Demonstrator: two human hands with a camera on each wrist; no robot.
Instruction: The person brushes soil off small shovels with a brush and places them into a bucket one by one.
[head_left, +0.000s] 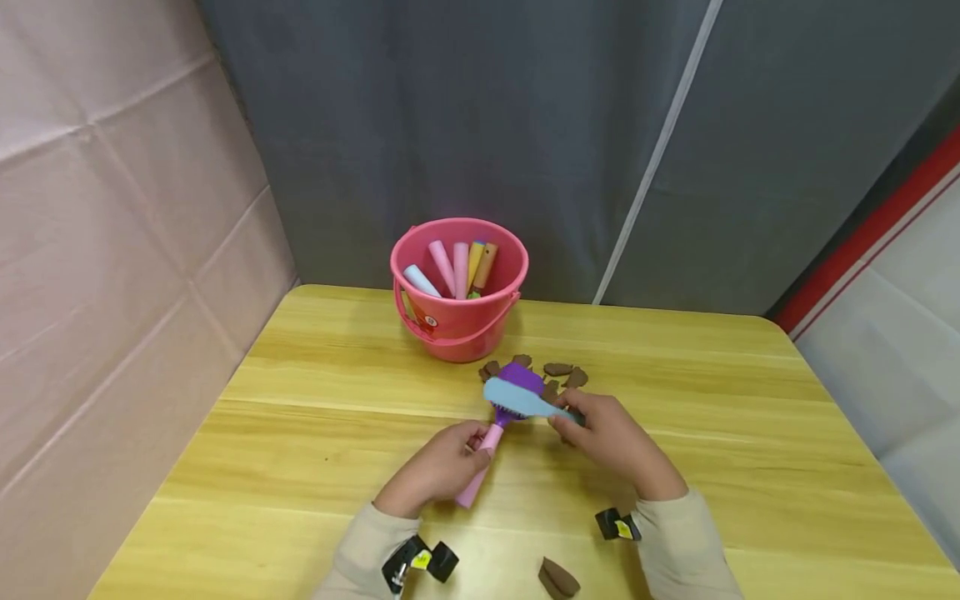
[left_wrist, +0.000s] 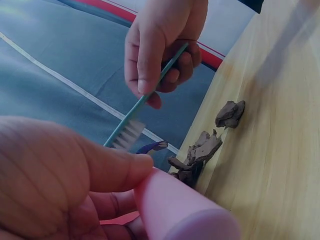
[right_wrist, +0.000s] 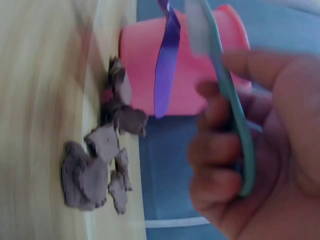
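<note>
My left hand (head_left: 442, 467) grips the pink handle (left_wrist: 172, 205) of a toy shovel with a purple blade (head_left: 522, 377). The blade points away from me, raised above the table in the right wrist view. Fingers of my right hand (head_left: 611, 437) curl round the handle of a light blue brush (head_left: 517, 398), its white bristles (left_wrist: 129, 135) turned down over the shovel. Whether the bristles touch the blade I cannot tell. Beyond and beside the blade lie several brown clay-like pieces (right_wrist: 90, 175), partly hidden by the shovel and brush in the head view.
Behind the pieces stands a pink bucket (head_left: 468, 329) holding several tools, handles up. One more brown piece (head_left: 558, 578) lies at the near side of the wooden table (head_left: 285, 467). A grey curtain (head_left: 487, 108) hangs at the table's back edge.
</note>
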